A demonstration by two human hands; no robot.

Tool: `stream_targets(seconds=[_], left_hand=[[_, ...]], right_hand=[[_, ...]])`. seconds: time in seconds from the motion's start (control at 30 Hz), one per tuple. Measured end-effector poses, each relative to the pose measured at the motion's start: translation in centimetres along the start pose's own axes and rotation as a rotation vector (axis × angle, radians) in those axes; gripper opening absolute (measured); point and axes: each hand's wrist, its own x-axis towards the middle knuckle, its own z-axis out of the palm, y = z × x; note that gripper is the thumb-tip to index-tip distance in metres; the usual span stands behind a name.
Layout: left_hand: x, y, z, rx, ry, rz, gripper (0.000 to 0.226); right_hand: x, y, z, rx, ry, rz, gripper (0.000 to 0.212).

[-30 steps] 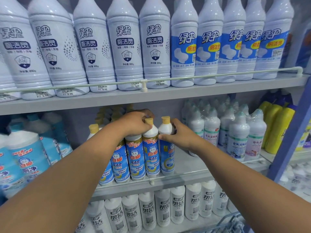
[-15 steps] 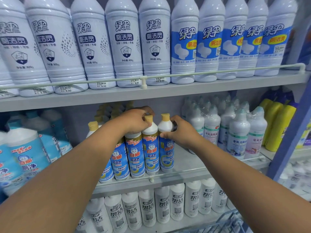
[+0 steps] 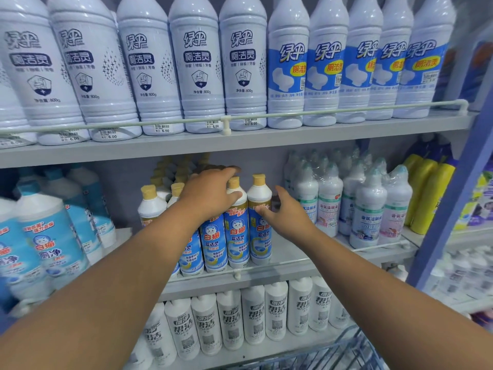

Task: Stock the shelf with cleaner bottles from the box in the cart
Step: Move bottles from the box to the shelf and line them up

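Note:
Blue-labelled cleaner bottles with yellow caps stand in rows on the middle shelf [image 3: 293, 271]. My left hand [image 3: 210, 196] lies over the top of one front-row bottle [image 3: 213, 241], fingers curled round its neck and hiding its cap; the thumb presses the neighbouring bottle [image 3: 236, 231]. My right hand [image 3: 286, 216] is beside the rightmost bottle [image 3: 260, 236], fingers loosely straight behind it, only the thumb tip touching its label. The box is out of view.
Large white bottles fill the top shelf [image 3: 240, 145] behind a thin rail. Shrink-wrapped white bottles [image 3: 365, 209] and yellow bottles [image 3: 426, 193] stand to the right, big blue-capped bottles [image 3: 45, 236] to the left, white bottles [image 3: 253, 313] below. The blue wire cart [image 3: 346, 353] shows at the bottom.
My right hand has let go of the rightmost bottle and opened, drawing slightly back and right. The left hand stays on the bottle tops.

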Motion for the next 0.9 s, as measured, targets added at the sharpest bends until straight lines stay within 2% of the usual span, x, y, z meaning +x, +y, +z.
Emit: stream_targets(seconds=[0.07,0.2,0.3,0.4,0.67,0.9], left_hand=[[-0.7,0.3,0.1,0.026,0.058,0.031,0.061],[-3.0,0.9,0.7,0.118,0.214,0.124,0.059],[-5.5,1.6,1.7,0.167,0.262,0.135,0.055],[-8.6,2.4,2.7,0.175,0.212,0.082,0.057],[-17.3,4.2,6.1,0.116,0.037,-0.087,0.062],[-26.7,5.1,12.2,-0.008,-0.143,-0.215,0.062]], right_hand=[[-0.8,-0.1,-0.4,-0.03,-0.006,0.026,0.083],[-3.2,0.2,-0.8,-0.184,-0.037,0.038,0.071],[-5.4,0.8,-0.7,-0.271,-0.057,-0.014,0.067],[-7.5,1.7,-0.5,-0.332,-0.082,-0.098,0.064],[-14.1,5.1,1.2,-0.511,-0.161,-0.182,0.073],[-21.6,10.5,5.3,-0.65,-0.367,-0.143,0.074]])
